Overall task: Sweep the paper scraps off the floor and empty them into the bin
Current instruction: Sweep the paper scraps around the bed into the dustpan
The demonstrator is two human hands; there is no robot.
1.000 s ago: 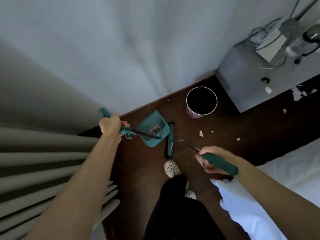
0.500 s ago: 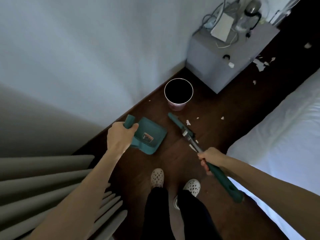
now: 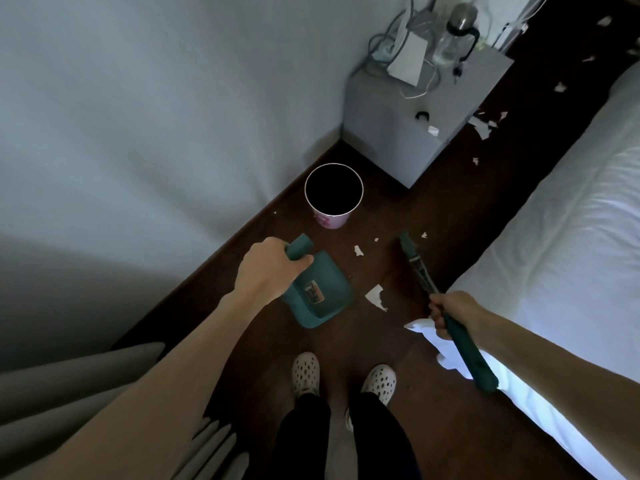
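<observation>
two hands are at work above a dark wooden floor point(image 3: 398, 209): the left hand point(image 3: 265, 268) is wrapped around the teal handle of a teal dustpan point(image 3: 320, 292), whose pan sits low over the boards, though whether it touches them cannot be told. the right hand point(image 3: 450, 313) grips the teal handle of a broom point(image 3: 446, 310) partway along; its head reaches the floor near the bed point(image 3: 554, 237), dark and hard to make out against the wood. several white paper scraps point(image 3: 376, 296) lie between dustpan and broom, the largest just beside the pan's right edge, with smaller bits nearer the bin point(image 3: 333, 194). the bin stands open by the wall, its inside too black to read. more scraps are scattered past the grey nightstand point(image 3: 408, 133), some cut off at the frame's top right. cables and a bottle on the nightstand blur together. the person's two perforated white shoes point(image 3: 306, 374) show below.
</observation>
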